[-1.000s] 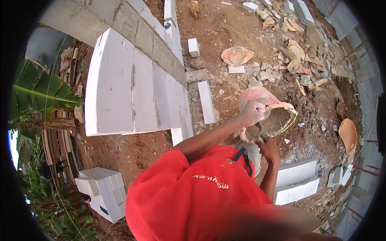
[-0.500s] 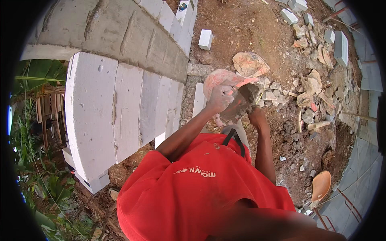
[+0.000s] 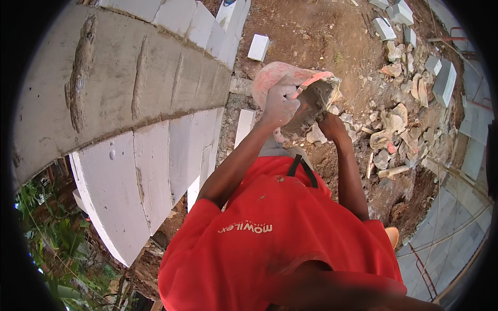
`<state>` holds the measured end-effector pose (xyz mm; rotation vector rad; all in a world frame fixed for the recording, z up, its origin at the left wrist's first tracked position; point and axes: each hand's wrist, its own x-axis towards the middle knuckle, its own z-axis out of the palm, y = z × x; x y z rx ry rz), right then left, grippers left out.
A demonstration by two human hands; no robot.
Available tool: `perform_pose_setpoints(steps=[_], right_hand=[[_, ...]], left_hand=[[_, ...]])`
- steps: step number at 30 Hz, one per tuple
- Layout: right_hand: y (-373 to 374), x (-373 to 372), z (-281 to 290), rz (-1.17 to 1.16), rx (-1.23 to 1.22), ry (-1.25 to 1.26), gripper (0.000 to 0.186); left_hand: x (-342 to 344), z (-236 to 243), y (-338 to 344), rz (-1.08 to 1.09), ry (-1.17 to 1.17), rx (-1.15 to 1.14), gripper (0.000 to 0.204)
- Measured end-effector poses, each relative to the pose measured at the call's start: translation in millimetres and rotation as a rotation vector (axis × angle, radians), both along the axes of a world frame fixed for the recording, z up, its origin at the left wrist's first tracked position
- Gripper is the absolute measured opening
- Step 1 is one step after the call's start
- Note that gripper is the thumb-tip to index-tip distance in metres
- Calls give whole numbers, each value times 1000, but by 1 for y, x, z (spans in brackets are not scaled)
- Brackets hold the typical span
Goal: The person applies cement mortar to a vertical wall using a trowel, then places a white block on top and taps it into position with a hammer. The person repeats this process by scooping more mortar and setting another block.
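the left hand [image 3: 280, 103], pale with dust or mortar, is closed around the rim of a worn pink plastic pan [image 3: 290, 83] holding grey mortar, held out in front of the chest above the red-brown soil [image 3: 311, 31]. the right hand [image 3: 331, 126] sits under the pan's lower edge, touching it; whether its fingers are curled on anything cannot be told. to the left runs a wall of white blocks [image 3: 135, 171] topped with a grey mortar bed [image 3: 104, 88]. a heap of broken rubble [image 3: 394, 129] lies to the right, and a small white block [image 3: 258, 47] sits on the soil beyond the pan.
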<state>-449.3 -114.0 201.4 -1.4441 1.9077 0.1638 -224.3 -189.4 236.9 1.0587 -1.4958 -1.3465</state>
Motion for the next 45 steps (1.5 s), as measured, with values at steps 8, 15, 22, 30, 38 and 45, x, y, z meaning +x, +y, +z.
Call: perform_pose_setpoints(steps=[8, 15, 22, 30, 38, 45], right_hand=[[-129, -26, -12, -90, 314, -568, 46], [-258, -82, -90, -709, 467, -1049, 23], [-401, -107, -156, -736, 216, -731, 29], [-511, -146, -248, -679, 186, -601, 28], [-590, -155, -332, -644, 226, -575, 21], [-637, -141, -370, -407, 349, -577, 19]], left_hand=[[-60, -42, -165, -148, -34, 223, 34], [-109, -91, -320, -45, 167, 171, 23], [-137, -147, -457, -3, -317, 8, 15], [-88, -335, -566, 147, -382, 464, 16], [-59, -515, -620, 216, 12, 732, 17], [14, -667, -563, 759, -54, 591, 27]])
